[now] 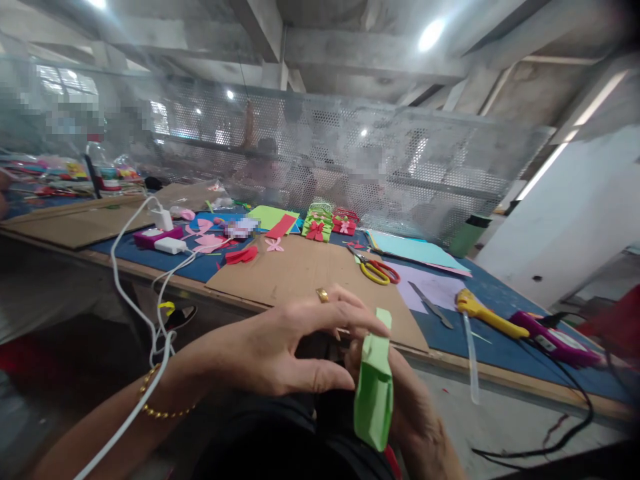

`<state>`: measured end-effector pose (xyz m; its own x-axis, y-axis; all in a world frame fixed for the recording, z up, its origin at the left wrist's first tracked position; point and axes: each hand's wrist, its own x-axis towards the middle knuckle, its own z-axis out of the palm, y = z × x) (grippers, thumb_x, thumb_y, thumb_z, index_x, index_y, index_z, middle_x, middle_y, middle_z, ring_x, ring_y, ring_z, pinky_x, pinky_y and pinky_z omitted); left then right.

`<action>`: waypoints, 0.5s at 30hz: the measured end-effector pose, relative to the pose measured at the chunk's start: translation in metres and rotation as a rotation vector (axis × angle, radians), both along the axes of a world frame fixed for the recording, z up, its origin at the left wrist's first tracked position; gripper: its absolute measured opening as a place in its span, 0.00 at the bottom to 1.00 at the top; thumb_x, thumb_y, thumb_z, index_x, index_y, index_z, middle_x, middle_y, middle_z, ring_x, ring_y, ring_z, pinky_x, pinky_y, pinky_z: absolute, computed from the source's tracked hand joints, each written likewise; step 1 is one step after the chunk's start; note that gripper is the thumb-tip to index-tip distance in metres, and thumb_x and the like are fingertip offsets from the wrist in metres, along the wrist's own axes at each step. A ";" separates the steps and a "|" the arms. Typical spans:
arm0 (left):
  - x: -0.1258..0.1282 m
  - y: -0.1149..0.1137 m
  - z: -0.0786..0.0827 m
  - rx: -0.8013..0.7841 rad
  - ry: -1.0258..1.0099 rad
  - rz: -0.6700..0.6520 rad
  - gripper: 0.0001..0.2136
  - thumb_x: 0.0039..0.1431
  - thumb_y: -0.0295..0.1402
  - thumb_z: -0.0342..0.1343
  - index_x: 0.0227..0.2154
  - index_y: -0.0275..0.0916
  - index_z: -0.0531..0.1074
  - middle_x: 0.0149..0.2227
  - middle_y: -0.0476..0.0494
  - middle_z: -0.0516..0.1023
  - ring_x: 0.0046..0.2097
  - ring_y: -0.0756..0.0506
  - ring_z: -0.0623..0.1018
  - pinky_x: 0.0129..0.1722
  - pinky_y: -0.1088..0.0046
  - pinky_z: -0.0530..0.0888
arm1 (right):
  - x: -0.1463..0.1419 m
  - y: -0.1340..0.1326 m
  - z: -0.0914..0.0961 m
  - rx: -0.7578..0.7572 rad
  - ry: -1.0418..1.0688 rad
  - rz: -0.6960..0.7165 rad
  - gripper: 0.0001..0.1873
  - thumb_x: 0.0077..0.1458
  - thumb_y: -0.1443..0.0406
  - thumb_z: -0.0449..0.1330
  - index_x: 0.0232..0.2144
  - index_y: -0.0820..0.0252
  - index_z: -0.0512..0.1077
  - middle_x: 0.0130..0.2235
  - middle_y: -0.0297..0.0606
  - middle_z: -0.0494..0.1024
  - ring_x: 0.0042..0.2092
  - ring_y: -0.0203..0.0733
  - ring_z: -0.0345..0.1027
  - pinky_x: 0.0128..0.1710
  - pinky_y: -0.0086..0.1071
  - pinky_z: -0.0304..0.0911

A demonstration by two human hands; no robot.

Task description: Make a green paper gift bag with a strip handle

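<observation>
A folded light-green paper piece, like a small box or bag [374, 393], is held upright over my lap, in front of the table edge. My right hand [413, 400] is closed on it from behind, its fingers mostly hidden by the paper and my other hand. My left hand [295, 340], with a gold ring and a bead bracelet, reaches across from the left. Its index fingertip touches the paper's upper part; its thumb is stretched out and apart from the index, close to the paper's left side.
On the table lie a cardboard sheet [310, 273], scissors [377, 270], a knife blade [430, 305] and a yellow glue gun [490, 317]. Small green paper bags [317, 223] with bows stand at the back. A white cable [117, 260] hangs at left.
</observation>
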<state>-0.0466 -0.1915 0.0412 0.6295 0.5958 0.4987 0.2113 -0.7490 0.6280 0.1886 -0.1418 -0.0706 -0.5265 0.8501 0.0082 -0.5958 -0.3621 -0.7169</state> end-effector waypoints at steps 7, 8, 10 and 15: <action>0.013 0.009 -0.035 0.384 0.164 0.352 0.49 0.50 0.38 0.71 0.70 0.54 0.47 0.73 0.35 0.46 0.71 0.30 0.54 0.63 0.45 0.64 | -0.017 -0.006 0.028 -0.039 0.038 0.043 0.17 0.46 0.59 0.75 0.37 0.63 0.81 0.35 0.36 0.84 0.34 0.34 0.77 0.38 0.24 0.72; 0.019 0.008 -0.045 0.439 0.121 0.399 0.51 0.52 0.40 0.69 0.71 0.51 0.41 0.72 0.31 0.47 0.71 0.30 0.53 0.63 0.44 0.64 | -0.020 -0.007 0.030 -0.036 0.041 0.039 0.18 0.46 0.59 0.75 0.37 0.63 0.81 0.34 0.36 0.84 0.34 0.33 0.77 0.37 0.23 0.71; 0.033 0.003 -0.065 0.519 0.037 0.516 0.51 0.56 0.44 0.66 0.72 0.44 0.36 0.70 0.26 0.52 0.70 0.29 0.56 0.63 0.42 0.64 | -0.024 -0.006 0.031 -0.029 0.044 0.030 0.19 0.47 0.59 0.74 0.39 0.64 0.81 0.31 0.35 0.83 0.32 0.33 0.76 0.35 0.22 0.71; 0.060 -0.004 -0.095 0.586 -0.104 0.731 0.43 0.57 0.45 0.63 0.68 0.33 0.48 0.62 0.25 0.65 0.63 0.31 0.67 0.59 0.50 0.70 | -0.033 0.002 0.026 0.029 0.018 0.031 0.17 0.48 0.55 0.73 0.34 0.64 0.79 0.30 0.37 0.83 0.30 0.37 0.75 0.31 0.26 0.70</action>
